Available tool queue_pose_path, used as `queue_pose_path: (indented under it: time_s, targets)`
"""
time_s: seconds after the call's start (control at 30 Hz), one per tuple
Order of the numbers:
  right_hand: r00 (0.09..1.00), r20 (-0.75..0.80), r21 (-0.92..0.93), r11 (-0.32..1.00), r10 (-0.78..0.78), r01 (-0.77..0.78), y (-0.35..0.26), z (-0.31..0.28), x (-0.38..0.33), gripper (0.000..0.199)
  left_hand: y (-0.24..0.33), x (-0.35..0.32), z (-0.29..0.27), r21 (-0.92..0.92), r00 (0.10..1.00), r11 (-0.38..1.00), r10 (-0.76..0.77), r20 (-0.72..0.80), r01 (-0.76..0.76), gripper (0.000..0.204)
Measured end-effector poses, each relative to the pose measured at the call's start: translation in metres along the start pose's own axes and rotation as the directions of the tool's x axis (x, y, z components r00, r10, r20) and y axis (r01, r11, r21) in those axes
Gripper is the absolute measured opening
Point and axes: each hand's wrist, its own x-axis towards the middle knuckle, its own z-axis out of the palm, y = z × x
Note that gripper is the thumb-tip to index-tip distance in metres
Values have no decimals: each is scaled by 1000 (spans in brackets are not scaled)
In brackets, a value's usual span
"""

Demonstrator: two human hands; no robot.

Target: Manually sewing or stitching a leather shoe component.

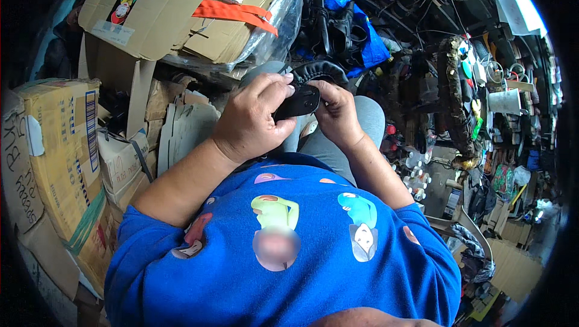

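Note:
Over my lap I hold what looks like a black leather shoe (298, 101), with a puckered or gathered edge along its far side. My left hand (258, 110) is closed at its left end, thumb below and bent fingers on top. The right hand (339, 113) pinches its right side, thumb lying along the top near the rim. A smooth flap with a few small dots or holes faces up between the two hands. Whether a small tool sits in the left fingers is hidden.
Cardboard boxes (63, 140) are stacked at my left. Ahead lie flattened cardboard with an orange strap (238, 12) and a blue bag (368, 37) beside black shoes (332, 28). Crowded shelves, small bottles (416, 179) and a white cup (505, 102) fill the right side.

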Motion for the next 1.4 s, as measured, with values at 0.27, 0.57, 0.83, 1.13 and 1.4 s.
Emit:
queue_pose_path:
  time_s: [0.27,0.57,0.83,1.13,1.4]
  targets:
    - [994,29,229,968,102,-106,6,3,-2,25,-4,1,5,-56,997,997,-55,-55,52,32]
    - [996,-37,191,979,76,-67,5,6,1,26,-3,1,10,-75,996,993,-93,-9,92,31]
    - [1000,10,-237,972,9,-6,-14,-8,10,20,-6,10,2,-51,995,994,-91,28,92,32]
    - [939,-48,65,940,339,-336,-32,-11,2,20,1,13,-1,-45,994,993,-110,13,110,33]
    - [995,-100,-190,981,24,-43,-28,-19,-1,20,7,8,-2,-38,997,997,-69,44,71,34]
